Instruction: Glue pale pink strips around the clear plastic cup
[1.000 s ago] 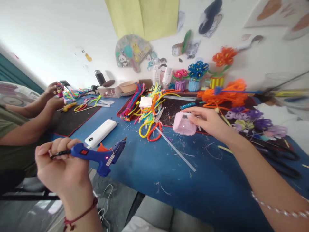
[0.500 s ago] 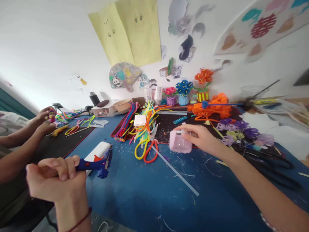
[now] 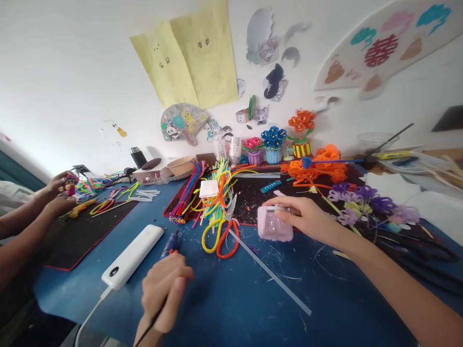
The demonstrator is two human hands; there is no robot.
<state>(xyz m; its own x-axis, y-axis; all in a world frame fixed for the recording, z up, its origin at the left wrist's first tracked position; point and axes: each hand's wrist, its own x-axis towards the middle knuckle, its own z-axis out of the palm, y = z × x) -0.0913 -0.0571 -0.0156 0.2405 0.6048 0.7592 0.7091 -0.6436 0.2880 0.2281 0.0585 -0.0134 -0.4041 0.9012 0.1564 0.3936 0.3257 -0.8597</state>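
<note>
My left hand (image 3: pixel 164 289) is closed around a blue glue gun (image 3: pixel 169 246), whose nozzle points away from me over the blue table; the fist hides most of its body, and a dark cord trails back past my wrist. My right hand (image 3: pixel 307 217) grips a small pink box-like piece (image 3: pixel 275 226) by its top edge, with a clear, hollow-looking front and fuzzy borders. Between the hands lie scissors (image 3: pixel 221 236) with one yellow and one red handle loop. A flat translucent strip (image 3: pixel 271 273) runs diagonally across the table near them.
A white power bank (image 3: pixel 133 255) with a cable lies at left. Bundled pipe cleaners (image 3: pixel 217 193), orange fuzzy stems (image 3: pixel 318 166) and purple flowers (image 3: pixel 365 197) cover the back. Small flower pots (image 3: pixel 274 155) line the wall. A co-worker's hands (image 3: pixel 60 193) hold a small figure at far left.
My left hand has swung rightward, turning the glue gun from pointing sideways to pointing away from me. My right hand still holds the pink piece. The view has tilted upward.
</note>
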